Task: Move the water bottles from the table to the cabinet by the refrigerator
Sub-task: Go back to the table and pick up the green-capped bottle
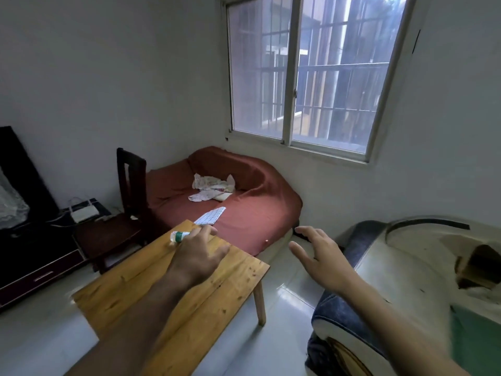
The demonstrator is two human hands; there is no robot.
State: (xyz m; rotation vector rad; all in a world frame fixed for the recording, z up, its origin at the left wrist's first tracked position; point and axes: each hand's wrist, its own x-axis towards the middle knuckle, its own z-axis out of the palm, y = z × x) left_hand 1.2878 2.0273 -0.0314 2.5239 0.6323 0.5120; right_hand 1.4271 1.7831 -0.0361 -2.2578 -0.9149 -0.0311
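my right hand (pixel 315 252): hung in the air off the right edge of the tabletop, fingers spread apart and holding nothing.
my left hand (pixel 199 255): reached across the wooden table (pixel 151 289) to its far edge, fingers over the water bottle (pixel 179 236); i could not tell whether they had closed round it or only lay on it.
bottle's place: it lay on its side near the far corner of the tabletop, green label showing, most of its body hidden under my hand.
other bottles: i saw none on the tabletop.
beyond the table: a dark chair (pixel 130 191) to the left, a red-covered couch (pixel 230 196) with crumpled cloth behind it.
cabinet and refrigerator: not in sight from here.
risk, as i judged it: a bottle on its side rolls, so a loose touch could have sent it off the far edge to the floor.
second risk: a one-handed grip near the cap might have slipped on the lift.
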